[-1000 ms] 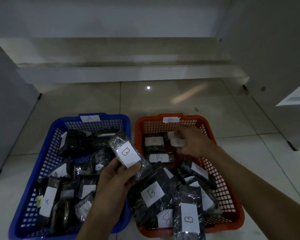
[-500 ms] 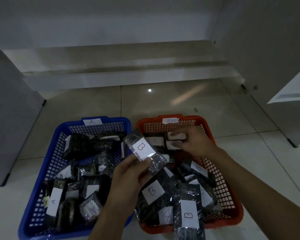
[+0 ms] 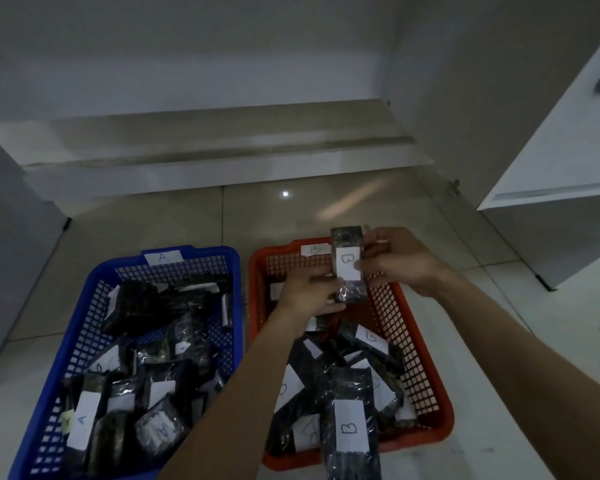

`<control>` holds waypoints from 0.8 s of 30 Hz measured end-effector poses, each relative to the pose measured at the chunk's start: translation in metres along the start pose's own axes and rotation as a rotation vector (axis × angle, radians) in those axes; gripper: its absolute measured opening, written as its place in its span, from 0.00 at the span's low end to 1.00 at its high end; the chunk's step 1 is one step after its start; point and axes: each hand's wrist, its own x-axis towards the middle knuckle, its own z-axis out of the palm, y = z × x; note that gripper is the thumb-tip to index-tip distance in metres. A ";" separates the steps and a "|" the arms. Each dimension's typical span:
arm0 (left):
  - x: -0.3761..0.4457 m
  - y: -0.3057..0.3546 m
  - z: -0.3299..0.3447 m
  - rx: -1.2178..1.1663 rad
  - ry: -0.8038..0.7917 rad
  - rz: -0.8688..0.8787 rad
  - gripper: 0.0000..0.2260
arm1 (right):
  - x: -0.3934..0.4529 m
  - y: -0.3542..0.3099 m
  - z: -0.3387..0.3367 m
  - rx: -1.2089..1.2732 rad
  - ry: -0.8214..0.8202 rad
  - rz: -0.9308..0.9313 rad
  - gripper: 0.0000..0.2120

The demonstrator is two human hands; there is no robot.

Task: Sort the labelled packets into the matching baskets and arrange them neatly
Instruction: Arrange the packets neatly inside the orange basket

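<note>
two baskets (image 3: 238,261) (image 3: 257,268), two hands (image 3: 309,292) (image 3: 400,261)

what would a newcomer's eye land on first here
Both hands, left and right, hold a dark packet labelled B upright above the far end of the orange basket. Beside it on the left stands the blue basket tagged A, full of dark packets.

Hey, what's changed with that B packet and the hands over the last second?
The left hand has carried the B packet from over the blue basket across to the far end of the orange basket. The right hand, which was down among packets at that end, has come up and now holds the packet too. Both baskets and the other packets look as they were.
</note>
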 end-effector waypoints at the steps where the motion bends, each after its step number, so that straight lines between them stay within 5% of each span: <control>1: 0.007 -0.005 0.001 0.103 0.010 -0.001 0.11 | 0.006 0.010 0.003 -0.037 0.033 0.009 0.15; 5: 0.023 -0.021 -0.005 0.508 0.127 0.046 0.23 | 0.027 0.040 0.012 -0.504 0.220 -0.027 0.17; 9: 0.007 -0.031 -0.003 0.606 -0.083 -0.079 0.20 | 0.032 0.062 0.030 -0.611 0.084 0.011 0.36; 13: -0.002 -0.043 0.000 0.784 -0.162 -0.036 0.25 | 0.036 0.061 0.029 -0.724 0.007 0.040 0.32; 17: -0.013 -0.044 0.000 0.773 -0.130 0.011 0.27 | 0.040 0.052 0.024 -0.808 -0.038 0.118 0.25; 24: -0.041 -0.032 -0.039 0.460 0.035 0.034 0.20 | 0.039 0.034 0.022 -0.886 -0.117 0.186 0.40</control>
